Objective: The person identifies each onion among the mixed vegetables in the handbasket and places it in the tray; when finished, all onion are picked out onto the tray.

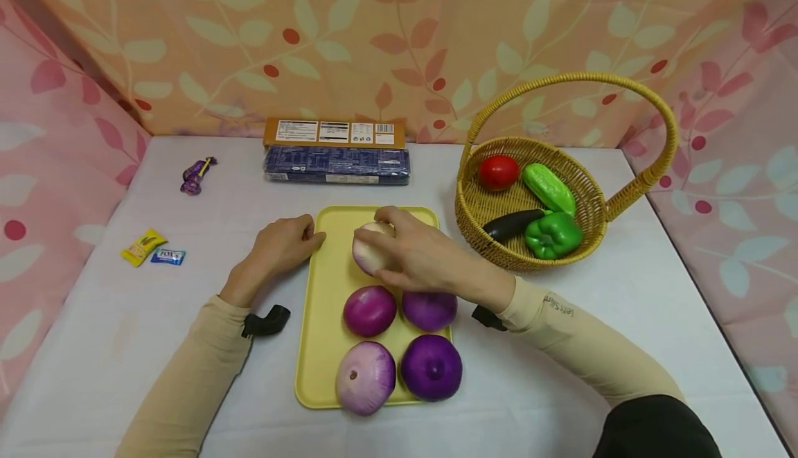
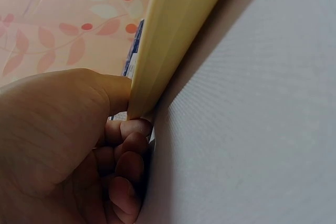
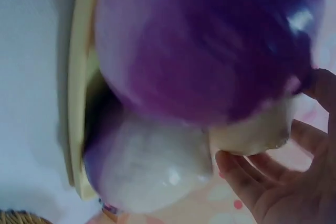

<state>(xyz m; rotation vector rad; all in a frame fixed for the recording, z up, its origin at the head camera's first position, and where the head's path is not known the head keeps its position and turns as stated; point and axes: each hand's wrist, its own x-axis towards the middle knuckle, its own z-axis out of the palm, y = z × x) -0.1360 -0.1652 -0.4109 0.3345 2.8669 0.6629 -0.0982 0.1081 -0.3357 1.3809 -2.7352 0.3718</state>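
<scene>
A yellow tray (image 1: 321, 347) carries several purple and white onions. At its upper left edge, my left hand (image 1: 280, 244) pinches the rim; the left wrist view shows the thumb (image 2: 118, 94) against the tray's side (image 2: 173, 30) and the fingers curled below. My right hand (image 1: 420, 253) holds a whitish onion (image 1: 368, 253) from above, near the tray's far end. In the right wrist view its fingers curl round that pale onion (image 3: 252, 132), beside another white and purple onion (image 3: 152, 161). Nearer me lie a magenta onion (image 1: 370, 311) and a pale onion (image 1: 366, 378).
A wicker basket (image 1: 467, 201) at the right holds a tomato (image 1: 499, 172), a cucumber (image 1: 548, 188), an eggplant (image 1: 512, 225) and a green pepper (image 1: 553, 235). Blue packs (image 1: 337, 165) lie at the back. Wrapped candies (image 1: 143, 247) are on the left.
</scene>
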